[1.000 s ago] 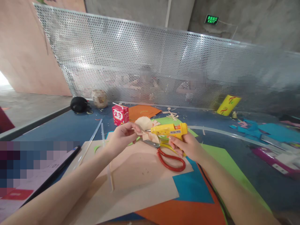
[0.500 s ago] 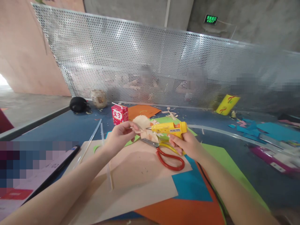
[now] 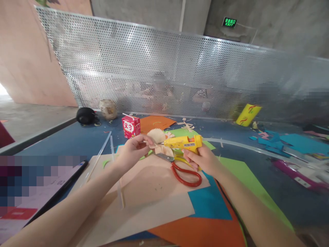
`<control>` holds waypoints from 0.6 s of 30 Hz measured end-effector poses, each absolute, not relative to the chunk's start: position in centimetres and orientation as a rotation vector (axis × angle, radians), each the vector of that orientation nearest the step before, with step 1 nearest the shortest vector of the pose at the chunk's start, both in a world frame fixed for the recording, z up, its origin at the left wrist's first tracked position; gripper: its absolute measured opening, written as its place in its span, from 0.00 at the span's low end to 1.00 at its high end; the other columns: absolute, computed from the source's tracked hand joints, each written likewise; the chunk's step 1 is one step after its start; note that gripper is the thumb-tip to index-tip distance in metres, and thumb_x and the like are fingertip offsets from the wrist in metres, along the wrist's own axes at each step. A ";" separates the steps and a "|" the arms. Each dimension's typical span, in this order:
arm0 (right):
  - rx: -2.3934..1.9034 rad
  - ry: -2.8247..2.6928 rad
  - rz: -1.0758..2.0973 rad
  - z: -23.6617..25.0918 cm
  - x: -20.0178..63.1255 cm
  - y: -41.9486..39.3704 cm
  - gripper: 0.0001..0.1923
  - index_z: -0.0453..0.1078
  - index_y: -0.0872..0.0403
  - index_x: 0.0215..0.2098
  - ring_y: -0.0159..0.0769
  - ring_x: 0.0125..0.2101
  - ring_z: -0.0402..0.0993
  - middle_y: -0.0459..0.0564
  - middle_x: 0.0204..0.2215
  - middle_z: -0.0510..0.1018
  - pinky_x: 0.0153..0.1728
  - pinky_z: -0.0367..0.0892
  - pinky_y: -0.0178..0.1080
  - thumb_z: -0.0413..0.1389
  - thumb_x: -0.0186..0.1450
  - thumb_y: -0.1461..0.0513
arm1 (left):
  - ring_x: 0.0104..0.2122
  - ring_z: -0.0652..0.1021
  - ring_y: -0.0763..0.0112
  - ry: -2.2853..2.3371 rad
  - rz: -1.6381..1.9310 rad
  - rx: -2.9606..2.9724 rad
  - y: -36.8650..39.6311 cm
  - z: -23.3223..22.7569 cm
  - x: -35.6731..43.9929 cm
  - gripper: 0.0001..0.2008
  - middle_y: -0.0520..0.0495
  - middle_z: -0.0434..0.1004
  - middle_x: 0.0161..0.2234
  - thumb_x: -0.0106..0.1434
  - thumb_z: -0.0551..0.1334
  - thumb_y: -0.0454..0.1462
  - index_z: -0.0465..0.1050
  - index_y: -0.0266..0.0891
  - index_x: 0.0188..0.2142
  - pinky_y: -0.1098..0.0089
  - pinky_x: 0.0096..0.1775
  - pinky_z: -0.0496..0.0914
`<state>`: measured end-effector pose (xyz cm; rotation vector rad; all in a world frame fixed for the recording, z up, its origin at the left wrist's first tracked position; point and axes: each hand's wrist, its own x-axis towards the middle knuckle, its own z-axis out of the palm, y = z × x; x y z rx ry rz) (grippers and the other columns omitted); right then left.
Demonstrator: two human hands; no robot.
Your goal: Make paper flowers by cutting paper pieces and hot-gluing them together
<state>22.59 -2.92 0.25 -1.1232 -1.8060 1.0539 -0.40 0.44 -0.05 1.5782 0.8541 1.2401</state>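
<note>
Hands meeting over a table strewn with paper

The glue gun (image 3: 183, 142) lies right of the paper fan (image 3: 156, 136); scissors (image 3: 181, 167) lie just nearer on paper sheets (image 3: 154, 192); a drink carton (image 3: 131, 126) stands farther left, before the mesh screen (image 3: 164, 68).

A: The yellow glue gun (image 3: 183, 143) looks like smooth, slightly glossy plastic; the cream pleated fan (image 3: 156, 136) is matt paper.

B: And the red-handled scissors (image 3: 183, 169)?

A: Shiny plastic loops, bare metal blades. The tan, blue, orange sheets (image 3: 154, 192) are matt card.

B: Behind the blue bench (image 3: 77, 139)?

A: A perforated metal screen (image 3: 164, 68), dull silver, against rough concrete.
</note>
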 end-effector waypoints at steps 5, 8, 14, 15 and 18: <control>-1.109 -1.819 1.068 0.0 22.8 -2.6 0.16 0.61 0.54 0.23 0.23 0.10 0.55 0.37 0.10 0.56 0.13 0.54 0.29 0.48 0.62 0.53 | 0.24 0.70 0.77 0.865 1.248 1.599 0.6 -0.2 -0.5 0.03 0.50 0.72 0.28 0.49 0.59 0.29 0.66 0.36 0.24 0.76 0.22 0.63; -1.134 -1.815 1.042 -0.1 22.9 -2.5 0.15 0.62 0.54 0.23 0.23 0.10 0.54 0.36 0.10 0.56 0.13 0.55 0.29 0.49 0.62 0.53 | 0.24 0.70 0.77 0.880 1.239 1.602 0.7 -0.3 -0.6 0.03 0.50 0.72 0.28 0.49 0.59 0.29 0.66 0.37 0.25 0.76 0.23 0.64; -1.206 -1.781 0.995 0.4 22.6 -2.9 0.14 0.63 0.55 0.25 0.24 0.10 0.56 0.37 0.10 0.58 0.13 0.56 0.29 0.49 0.62 0.53 | 0.24 0.70 0.77 0.925 1.247 1.574 0.6 -0.2 -0.4 0.03 0.51 0.70 0.29 0.48 0.60 0.29 0.67 0.37 0.24 0.76 0.23 0.64; -1.213 -1.771 0.982 0.4 22.5 -2.9 0.14 0.63 0.55 0.25 0.24 0.10 0.56 0.37 0.10 0.58 0.13 0.56 0.29 0.50 0.62 0.53 | 0.24 0.70 0.77 0.930 1.249 1.571 0.6 -0.1 -0.4 0.03 0.51 0.70 0.28 0.48 0.60 0.30 0.67 0.37 0.24 0.76 0.23 0.64; -1.205 -1.717 0.981 0.4 22.6 -2.7 0.14 0.64 0.55 0.25 0.24 0.09 0.56 0.37 0.09 0.59 0.12 0.56 0.29 0.50 0.61 0.53 | 0.22 0.69 0.79 0.912 1.248 1.577 0.7 -0.2 -0.5 0.02 0.52 0.69 0.27 0.49 0.61 0.31 0.68 0.37 0.25 0.75 0.23 0.64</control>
